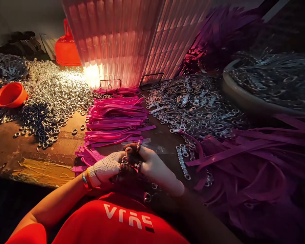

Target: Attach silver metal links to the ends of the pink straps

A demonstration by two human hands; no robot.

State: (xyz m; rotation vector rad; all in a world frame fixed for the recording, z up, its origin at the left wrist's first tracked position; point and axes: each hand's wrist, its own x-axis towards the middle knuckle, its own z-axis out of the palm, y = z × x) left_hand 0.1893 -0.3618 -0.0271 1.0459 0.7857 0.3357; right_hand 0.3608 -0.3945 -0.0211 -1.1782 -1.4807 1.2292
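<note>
In front of my chest, my left hand (106, 169) and my right hand (159, 166) are closed close together. Both wear pale gloves with dark, stained finger ends. A small metal ring (125, 159) shows at the left fingertips. By the right fingers a bit of pink strap (136, 166) peeks out, but the fingers hide most of what is there. Beneath the hands, a metal ring piece (147, 197) is partly visible. Just beyond them lies a stack of pink straps (114, 113).
A heap of metal rings (58, 96) spreads at left by an orange bowl (11, 95) and an orange lamp (66, 51). Ribbed clear panels (122, 40) stand behind. At right are metal link pieces (193, 105), loose purple straps (249, 162) and a large basin (231, 84).
</note>
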